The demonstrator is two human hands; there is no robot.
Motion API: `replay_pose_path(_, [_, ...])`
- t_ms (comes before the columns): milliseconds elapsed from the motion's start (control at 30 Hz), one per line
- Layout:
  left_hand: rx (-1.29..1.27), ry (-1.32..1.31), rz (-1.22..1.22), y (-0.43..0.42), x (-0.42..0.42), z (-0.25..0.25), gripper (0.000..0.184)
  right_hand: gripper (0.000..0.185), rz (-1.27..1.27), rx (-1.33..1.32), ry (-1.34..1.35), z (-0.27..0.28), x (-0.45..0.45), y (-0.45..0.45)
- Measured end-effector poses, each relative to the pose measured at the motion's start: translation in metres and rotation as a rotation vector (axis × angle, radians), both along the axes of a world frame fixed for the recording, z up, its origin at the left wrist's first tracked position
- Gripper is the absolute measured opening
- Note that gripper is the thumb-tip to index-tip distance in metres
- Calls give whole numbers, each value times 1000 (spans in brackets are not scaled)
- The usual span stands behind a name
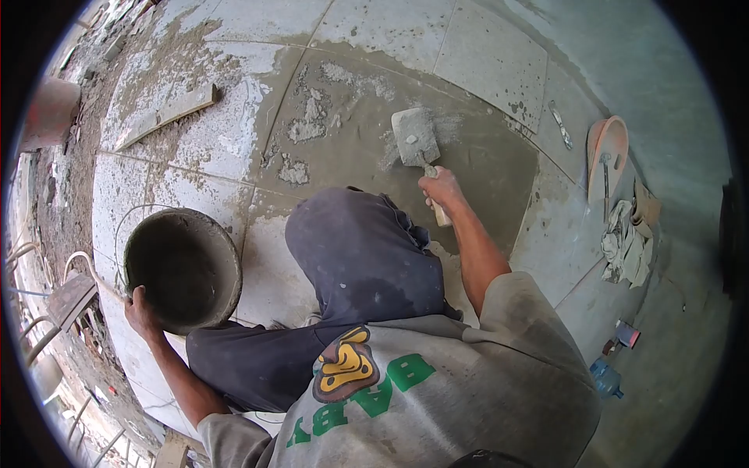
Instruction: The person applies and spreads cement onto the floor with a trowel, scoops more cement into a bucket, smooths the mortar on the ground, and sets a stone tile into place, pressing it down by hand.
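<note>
My right hand (pixel 443 189) is closed round the handle of a trowel (pixel 417 134). Its broad blade carries grey mortar and lies over a wet grey patch (pixel 484 168) on the tiled floor. At the left, my left hand (pixel 143 312) grips the near rim of a dark bucket (pixel 234 261), with the thumb over the edge. The bucket tilts toward me, and its inside is coated grey. Its thin wire handle hangs at the far left side. Mortar lumps (pixel 308 125) lie on the patch left of the trowel.
A wooden strip (pixel 168 117) lies on the splattered tiles at the upper left. Along the right wall are an orange-rimmed float-like board (pixel 607 152), rags (pixel 626 243) and a blue plastic bottle (pixel 605 378). Rubble and a reddish bucket (pixel 53 115) stand beyond the left edge.
</note>
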State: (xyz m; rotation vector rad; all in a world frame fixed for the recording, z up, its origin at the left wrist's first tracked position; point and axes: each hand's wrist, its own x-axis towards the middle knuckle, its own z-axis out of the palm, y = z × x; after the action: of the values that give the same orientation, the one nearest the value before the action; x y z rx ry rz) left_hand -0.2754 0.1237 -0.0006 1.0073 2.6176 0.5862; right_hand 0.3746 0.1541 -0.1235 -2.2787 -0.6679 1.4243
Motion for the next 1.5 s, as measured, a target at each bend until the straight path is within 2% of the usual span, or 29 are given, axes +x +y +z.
replay_pose_path(33, [-13,38,-40,4,-3,1,52,34,-8,4,6,-1,-3,2])
replay_pose_path(67, [-13,38,-53,7,-5,2,52,39,99,-36,25,0,-2,2])
replay_pose_path(100, [13,-6,-47,6,-5,2,53,45,209,-78,35,3,1,1])
replay_pose_path(133, [39,-55,-35,3,-4,-1,54,45,204,-80,23,2,4,1])
replay_pose_path(233, [58,-104,-16,-3,-18,-8,54,44,17,-34,-25,2,11,-18])
replay_pose_path(267, [52,-202,38,-3,-23,-10,53,29,48,-39,-33,11,16,-25])
replay_pose_path(300, [91,-190,36,-3,-20,-11,52,15,90,-42,-42,18,23,-28])
replay_pose_path(333, [80,-207,43,-3,-20,-11,53,15,91,-47,-51,22,28,-34])
replay_pose_path(400, [72,-215,40,-2,-27,-9,53,14,-116,-61,31,26,35,-51])
replay_pose_path(633, [98,-228,23,-3,-24,-7,58,14,-170,-120,-43,34,66,-102])
replay_pose_path(700, [131,-242,28,-11,-26,-13,58,15,-376,-77,-79,36,66,-108])
replay_pose_path(733, [90,-225,38,-13,-33,-14,59,15,-378,-78,-77,36,70,-110])
replay_pose_path(800, [40,-215,31,-9,-40,-15,59,15,-142,-224,-86,41,82,-124])
replay_pose_path(867, [90,-181,-77,-14,-40,-16,59,17,-220,-200,-148,39,81,-134])
replay_pose_path(933, [72,-169,-34,-10,-33,-10,60,21,-309,-174,-188,32,78,-142])
replay_pose_path(1133, [105,-210,9,-3,-27,-9,60,30,-39,-275,-229,39,95,-144])
replay_pose_path(1200, [114,-237,40,-10,-27,-10,60,45,-25,-225,-392,36,80,-125])
replay_pose_path(1233, [70,-208,38,-8,-31,-11,59,45,-15,-220,-377,37,74,-111])
replay_pose_path(1300, [33,-153,36,-4,-36,-14,55,59,370,-299,-250,41,63,-89])
replay_pose_path(1333, [74,-167,36,-2,-26,-12,53,59,393,-290,-245,37,57,-78])
replay_pose_path(1400, [95,-148,27,-1,-6,-2,50,59,286,-224,-273,25,36,-58])
replay_pose_path(1500, [108,-103,28,3,-3,-3,44,58,430,-164,-328,17,12,-37])
